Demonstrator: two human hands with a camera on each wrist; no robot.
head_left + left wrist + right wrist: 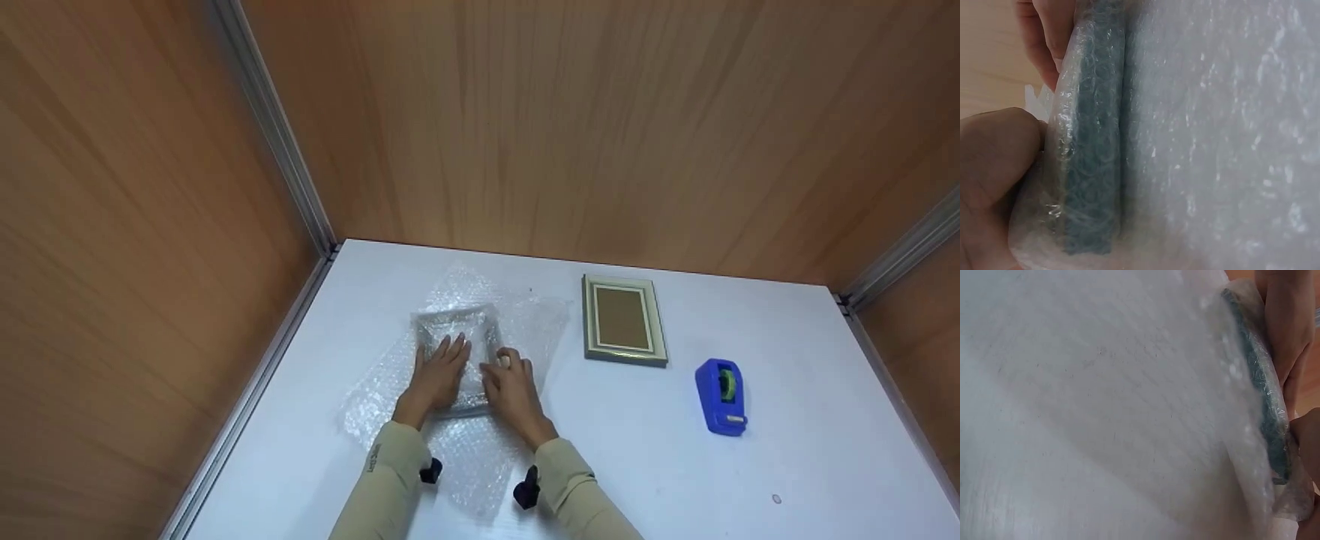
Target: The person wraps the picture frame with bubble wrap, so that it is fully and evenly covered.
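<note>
A picture frame (470, 410) lies under clear bubble wrap (472, 465) at the left of the table. Its bluish-green edge (1095, 140) shows through the bubbles in the left wrist view. My left hand (439, 376) rests on the wrapped frame, fingers extended forward. At the frame's right side, my right hand (515, 390) has bent fingers and pinches the wrap near the edge. From the right wrist view, the wrap bulges around the right hand (1307, 439), and the left hand (1289, 332) shows above it. Loose wrap spreads out around the frame.
A second, unwrapped frame (625, 321) with a brown centre lies toward the back of the white table (637, 465). To its right stands a blue tape dispenser (721, 397) holding a green roll. Wooden panels (562, 135) enclose the table at the back and sides.
</note>
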